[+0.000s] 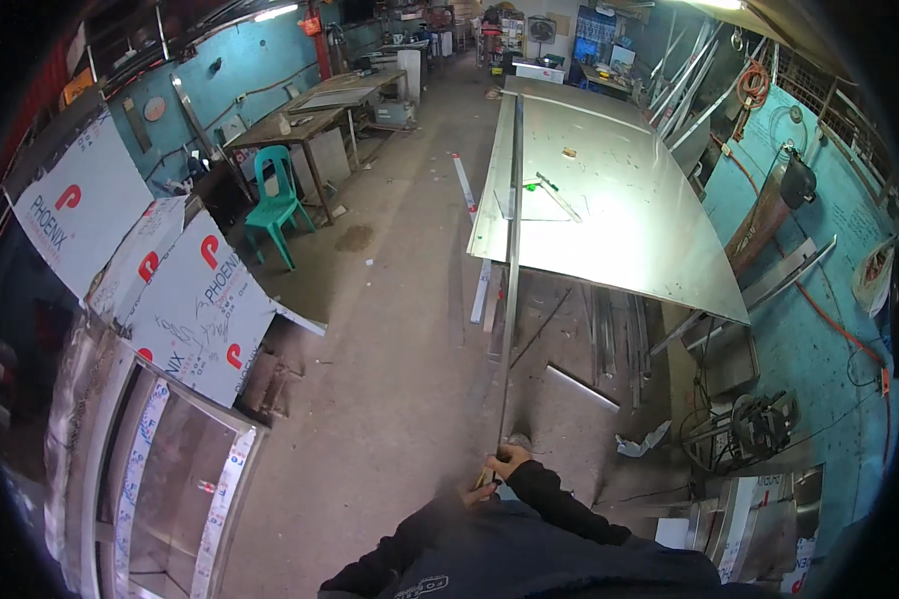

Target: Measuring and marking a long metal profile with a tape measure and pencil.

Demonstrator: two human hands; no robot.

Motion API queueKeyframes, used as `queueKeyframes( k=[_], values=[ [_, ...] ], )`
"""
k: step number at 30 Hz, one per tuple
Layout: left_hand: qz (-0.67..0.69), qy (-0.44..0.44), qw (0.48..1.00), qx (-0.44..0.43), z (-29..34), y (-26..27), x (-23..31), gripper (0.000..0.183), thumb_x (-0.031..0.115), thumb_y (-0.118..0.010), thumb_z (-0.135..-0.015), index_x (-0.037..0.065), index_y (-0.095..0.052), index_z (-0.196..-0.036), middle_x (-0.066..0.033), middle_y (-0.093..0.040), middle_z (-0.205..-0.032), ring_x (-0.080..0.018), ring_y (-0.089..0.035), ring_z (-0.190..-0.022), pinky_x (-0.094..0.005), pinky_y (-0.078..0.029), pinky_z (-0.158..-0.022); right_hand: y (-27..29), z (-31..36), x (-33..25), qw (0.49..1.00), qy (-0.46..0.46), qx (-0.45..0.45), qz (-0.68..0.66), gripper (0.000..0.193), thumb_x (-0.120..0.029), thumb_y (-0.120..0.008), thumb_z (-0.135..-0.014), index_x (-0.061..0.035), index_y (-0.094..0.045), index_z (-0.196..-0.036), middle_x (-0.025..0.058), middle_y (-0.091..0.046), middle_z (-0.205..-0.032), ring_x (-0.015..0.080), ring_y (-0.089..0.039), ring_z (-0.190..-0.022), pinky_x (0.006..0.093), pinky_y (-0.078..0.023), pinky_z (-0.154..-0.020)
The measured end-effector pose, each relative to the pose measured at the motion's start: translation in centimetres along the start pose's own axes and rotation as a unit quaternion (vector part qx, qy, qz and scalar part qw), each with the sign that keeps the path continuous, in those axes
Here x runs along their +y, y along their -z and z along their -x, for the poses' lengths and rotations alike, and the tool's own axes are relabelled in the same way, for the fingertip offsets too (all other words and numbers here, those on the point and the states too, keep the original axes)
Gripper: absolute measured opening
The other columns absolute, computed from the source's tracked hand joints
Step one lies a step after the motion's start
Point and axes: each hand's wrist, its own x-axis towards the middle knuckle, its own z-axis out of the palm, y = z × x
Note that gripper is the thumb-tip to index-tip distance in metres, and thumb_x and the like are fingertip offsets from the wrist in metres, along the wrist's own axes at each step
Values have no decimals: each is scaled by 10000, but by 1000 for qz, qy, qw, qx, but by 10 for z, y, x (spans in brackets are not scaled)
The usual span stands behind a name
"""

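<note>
A long, narrow metal bar [513, 250] runs from the sheet-topped table toward my body. At its near end my right hand [512, 460] is closed, fingers wrapped round the bar. Just below and to the left, my left hand [478, 492] is closed on a small yellow and dark object [486, 476], whose kind is too small to make out. Both hands are close together in front of my dark jacket. Farther along, the bar rests over the left part of the large shiny metal sheet [619, 200].
On the sheet lie a green-marked square tool [559, 197] and a small yellowish item [568, 153]. Metal lengths [605, 334] lie beneath it. At left stand a green chair [278, 205], a workbench [305, 125] and film-covered steel panels [195, 309]. A loose strip [581, 386] lies on the floor.
</note>
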Motion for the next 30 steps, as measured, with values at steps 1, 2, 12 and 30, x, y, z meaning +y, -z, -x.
queueKeyframes(
  k=[1, 2, 12, 30],
  values=[
    [6, 6, 1000, 6, -1, 0, -2, 392, 402, -639, -734, 81, -571, -948, -3, -531, -734, -99, -503, -652, -236, -390, -550, 0, -1, 1, 1000, -21, -6, 1, 370, -277, -580, -728, 25, -582, -941, 139, -622, -831, 206, -592, -758, 307, -458, -687],
    [12, -17, 1000, 16, -1, 0, -3, 392, 402, -639, -734, 81, -571, -948, -3, -531, -734, -99, -503, -652, -236, -390, -550, -1, -2, 2, 1000, -6, -3, 9, 370, -277, -580, -728, 25, -582, -941, 139, -622, -831, 206, -592, -758, 307, -458, -687],
    [-47, -24, 999, 11, -25, 6, -27, 463, 491, -640, -696, 70, -574, -877, -19, -535, -714, -112, -512, -632, -234, -389, -534, -6, -3, 12, 997, 65, 38, 23, 328, -284, -579, -739, 33, -574, -827, 119, -593, -693, 174, -559, -622, 308, -442, -562],
    [-3, -184, 970, 159, 7, -2, -11, 320, 331, -609, -776, 27, -574, -871, 17, -510, -651, -83, -449, -576, -242, -372, -499, 7, -6, 57, 945, -107, -70, -302, 291, -304, -536, -821, -21, -551, -886, 6, -526, -697, 93, -505, -645, 256, -415, -551]
  ],
)
